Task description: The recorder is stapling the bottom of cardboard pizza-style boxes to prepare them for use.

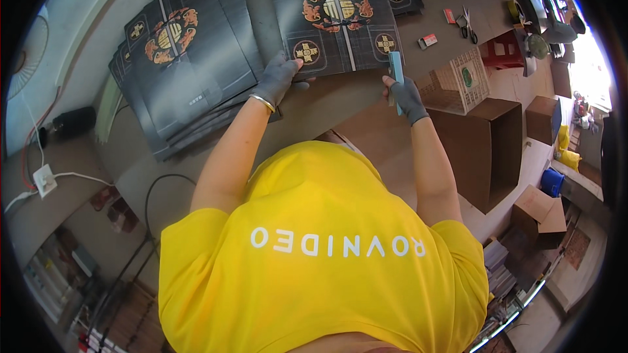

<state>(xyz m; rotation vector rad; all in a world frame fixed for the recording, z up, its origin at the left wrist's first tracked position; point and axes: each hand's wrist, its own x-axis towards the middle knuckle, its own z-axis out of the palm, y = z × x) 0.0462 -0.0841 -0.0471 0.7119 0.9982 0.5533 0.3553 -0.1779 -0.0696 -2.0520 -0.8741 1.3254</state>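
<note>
A black printed sheet (337, 39) with an orange and gold round emblem lies on the table in front of me. My left hand (280, 80), in a grey glove with bare fingertips, grips its near left corner, thumb on top. My right hand (407, 98), gloved the same way, is closed around a light blue stapler (396, 65). The stapler's far end is at the sheet's near right corner. Whether its jaws touch the sheet, I cannot tell. To the left, a stack of similar black sheets (196, 85) lies fanned out.
Scissors (466, 25) and small red-and-white boxes (427, 41) lie on the table (422, 23) at the right. Nearer stand a woven basket (472, 78) and an open cardboard box (468, 150). A white power strip (44, 181) with cables is at the left.
</note>
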